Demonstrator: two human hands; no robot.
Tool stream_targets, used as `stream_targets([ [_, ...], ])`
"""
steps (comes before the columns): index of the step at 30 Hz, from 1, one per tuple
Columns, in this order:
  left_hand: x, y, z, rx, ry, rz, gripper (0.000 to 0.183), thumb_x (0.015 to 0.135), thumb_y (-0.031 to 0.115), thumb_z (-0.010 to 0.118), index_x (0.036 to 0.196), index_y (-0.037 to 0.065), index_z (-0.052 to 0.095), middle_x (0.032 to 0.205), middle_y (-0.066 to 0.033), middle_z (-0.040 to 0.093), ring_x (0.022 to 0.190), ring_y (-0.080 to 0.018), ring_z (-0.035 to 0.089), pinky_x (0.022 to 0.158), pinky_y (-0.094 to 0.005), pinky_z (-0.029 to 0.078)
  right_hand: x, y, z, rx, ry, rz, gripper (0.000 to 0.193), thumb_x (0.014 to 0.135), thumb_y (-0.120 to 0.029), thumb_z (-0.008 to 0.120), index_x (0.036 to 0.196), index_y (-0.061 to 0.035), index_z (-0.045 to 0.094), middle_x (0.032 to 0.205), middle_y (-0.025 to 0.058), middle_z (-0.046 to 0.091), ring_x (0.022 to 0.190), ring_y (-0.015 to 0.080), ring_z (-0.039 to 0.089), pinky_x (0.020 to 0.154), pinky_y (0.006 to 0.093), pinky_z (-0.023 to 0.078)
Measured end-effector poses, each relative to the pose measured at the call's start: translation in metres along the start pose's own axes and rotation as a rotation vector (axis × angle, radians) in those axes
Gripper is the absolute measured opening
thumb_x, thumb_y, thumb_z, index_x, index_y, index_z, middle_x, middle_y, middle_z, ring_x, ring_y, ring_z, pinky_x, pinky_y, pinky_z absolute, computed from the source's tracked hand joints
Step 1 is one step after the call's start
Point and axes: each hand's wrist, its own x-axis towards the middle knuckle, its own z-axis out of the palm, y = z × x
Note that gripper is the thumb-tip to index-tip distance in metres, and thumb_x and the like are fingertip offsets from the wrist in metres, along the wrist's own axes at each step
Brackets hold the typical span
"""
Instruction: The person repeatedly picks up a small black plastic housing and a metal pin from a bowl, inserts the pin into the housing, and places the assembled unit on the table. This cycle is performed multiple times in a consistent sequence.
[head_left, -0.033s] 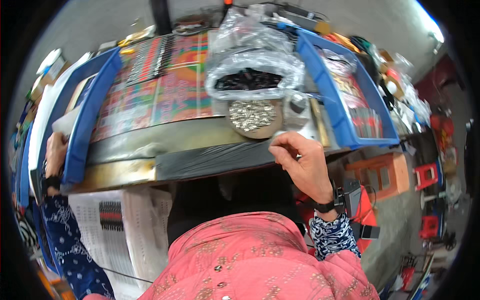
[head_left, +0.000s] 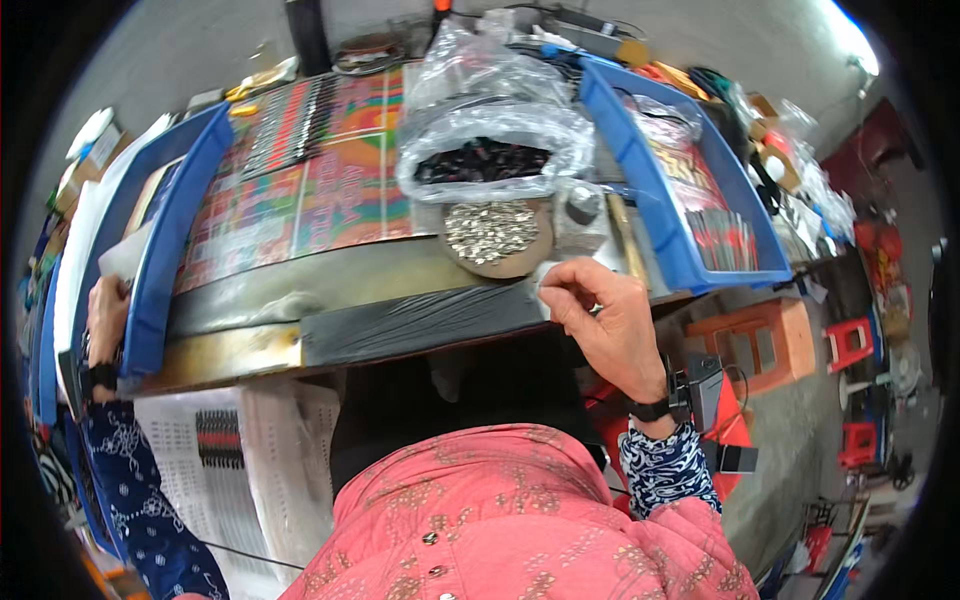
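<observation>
At the near end of the left blue tray [head_left: 190, 215], my left hand [head_left: 107, 318] has its fingers curled at the lower edge of a whitish card [head_left: 128, 252]. My right hand [head_left: 605, 320] hovers by the table's front edge, thumb and forefinger pinched together. A small white bit shows at those fingertips; I cannot make out whether it is held. Just beyond them lies a round brown dish [head_left: 503, 268] heaped with small silvery metal pieces [head_left: 490, 232]. Behind the dish, an open clear plastic bag [head_left: 575, 140] contains many small dark pieces [head_left: 483, 163].
The right blue tray [head_left: 648, 185] contains packets and red-and-dark strips [head_left: 722, 240]. Beside it are a clear block-shaped container [head_left: 580, 235] and a wooden-looking bar [head_left: 628, 240]. Rows of thin red-and-black pieces [head_left: 290, 125] lie at the back left. An orange stool [head_left: 785, 350] stands right of the table.
The table and its things sit slightly further left in the picture. My right hand keeps its pinch, and my left hand stays at the card.
</observation>
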Motion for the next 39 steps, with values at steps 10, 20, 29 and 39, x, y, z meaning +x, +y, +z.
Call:
stream_targets([
  [10, 0.004, -0.02, 0.005, 0.003, 0.138, 0.011, 0.013, 0.081, 0.006, 0.057, 0.091, -0.003, 0.057, 0.088, -0.0249, 0.061, 0.085, -0.044, 0.059, 0.077, -0.0502, 0.047, 0.018, 0.016, -0.114, -0.487, 0.388, -0.092, 0.014, 0.09, -0.013, 0.065, 0.089, 0.0008, 0.065, 0.065, 0.0128, 0.061, 0.057, 0.0186, 0.059, 0.055, 0.0316, 0.045],
  [20, -0.007, 0.01, -0.02, -0.243, 0.336, -0.125, 0.022, 0.098, 0.017, 0.058, 0.111, 0.002, 0.065, 0.086, -0.0132, 0.069, 0.074, -0.0175, 0.065, 0.068, -0.0328, 0.05, 0.054, 0.087, -0.187, -0.881, 0.077, 0.028, 0.019, 0.086, -0.017, 0.061, 0.096, -0.0035, 0.07, 0.088, 0.0194, 0.069, 0.088, 0.0372, 0.066, 0.078, 0.0444, 0.051],
  [29, -0.032, 0.096, -0.05, -0.446, 0.457, -0.032, 0.026, 0.098, 0.012, 0.061, 0.121, 0.001, 0.066, 0.1, -0.0071, 0.072, 0.087, -0.0077, 0.063, 0.076, -0.0256, 0.053, 0.073, 0.115, -0.189, -0.707, -0.188, -0.142, 0.029, 0.081, -0.015, 0.063, 0.107, -0.0026, 0.069, 0.092, 0.0229, 0.069, 0.088, 0.0394, 0.065, 0.08, 0.0453, 0.051],
  [39, -0.048, 0.204, -0.071, -0.518, 0.4, 0.102, 0.018, 0.097, 0.009, 0.061, 0.112, 0.0, 0.067, 0.085, -0.0008, 0.065, 0.07, -0.0047, 0.051, 0.063, -0.0232, 0.045, 0.067, 0.089, -0.188, -0.284, -0.073, 0.234, 0.027, 0.082, -0.006, 0.069, 0.103, -0.0007, 0.053, 0.064, 0.0061, 0.062, 0.054, 0.0121, 0.058, 0.049, 0.0282, 0.045],
])
